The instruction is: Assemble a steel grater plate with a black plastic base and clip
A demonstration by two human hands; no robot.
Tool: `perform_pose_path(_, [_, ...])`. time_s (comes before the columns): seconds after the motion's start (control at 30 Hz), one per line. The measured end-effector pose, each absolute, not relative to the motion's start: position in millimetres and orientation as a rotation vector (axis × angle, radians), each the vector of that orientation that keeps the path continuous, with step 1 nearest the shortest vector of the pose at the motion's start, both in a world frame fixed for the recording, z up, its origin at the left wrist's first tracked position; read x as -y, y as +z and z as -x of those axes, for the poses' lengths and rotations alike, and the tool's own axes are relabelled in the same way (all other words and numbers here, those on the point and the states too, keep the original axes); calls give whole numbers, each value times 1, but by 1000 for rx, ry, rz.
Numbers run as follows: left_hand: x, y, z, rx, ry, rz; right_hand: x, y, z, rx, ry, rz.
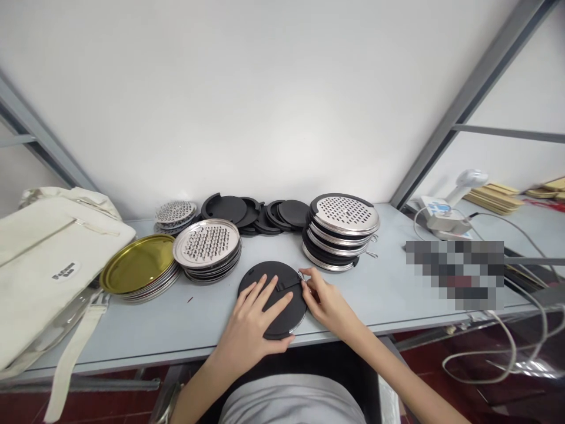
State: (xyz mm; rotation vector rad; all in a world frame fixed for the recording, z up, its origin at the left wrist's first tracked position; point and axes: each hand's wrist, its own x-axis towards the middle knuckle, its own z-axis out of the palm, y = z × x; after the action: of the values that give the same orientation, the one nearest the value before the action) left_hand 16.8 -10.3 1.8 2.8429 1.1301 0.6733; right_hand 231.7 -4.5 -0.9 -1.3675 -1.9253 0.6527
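Now | left hand (251, 321) flat, fingers spread on black disc (273, 294); right hand (324, 300) grip pinched on its metal ring (302, 277)

left hand (253, 321) flat on black disc (273, 294) | right hand (324, 300) pinching its rim | table (388, 294)

Head view: looks forward-down, close over table (388, 294), wall behind.
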Motion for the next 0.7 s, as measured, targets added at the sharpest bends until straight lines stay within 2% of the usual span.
perform_pose_path(0.2, [9,4,-16,-1115,669,-2859,2,-1,-234,1914,596,1343])
perform_pose_path(0.7, [10,3,-16,-1126,649,-2848,0,4,-235,1868,790,1316])
